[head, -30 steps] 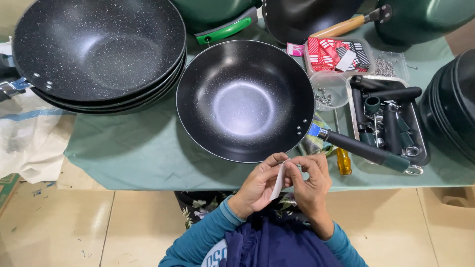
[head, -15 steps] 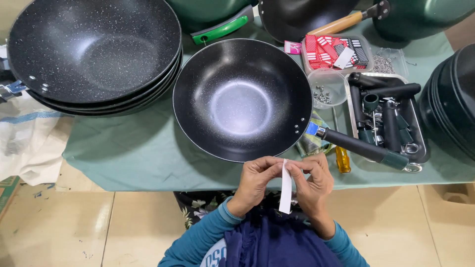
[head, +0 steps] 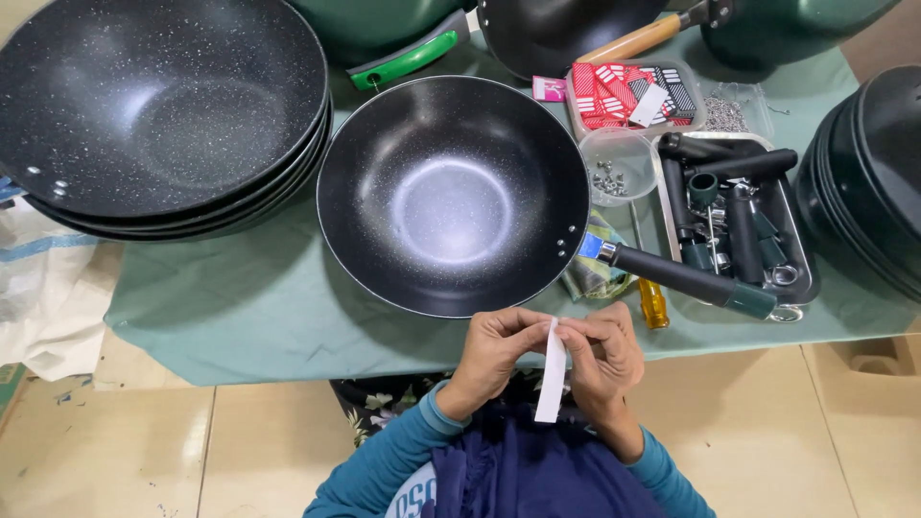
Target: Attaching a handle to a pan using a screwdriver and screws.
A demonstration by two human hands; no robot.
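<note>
Here the left hand and right hand pinch the top end of a narrow white strip, which hangs between them just below the wok. It looks light, thin and limp, best gripped by its edges; plain white, unmarked.

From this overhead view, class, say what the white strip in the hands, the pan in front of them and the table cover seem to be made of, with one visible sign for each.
White strip: probably paper or sticker backing; thin, matte, hanging limp from both hands' fingers.
Pan: likely metal with a dark speckled non-stick coating; glossy centre glare, rivets at the handle.
Table cover: seemingly green cloth or plastic sheet; creased, draping over the edge.
</note>
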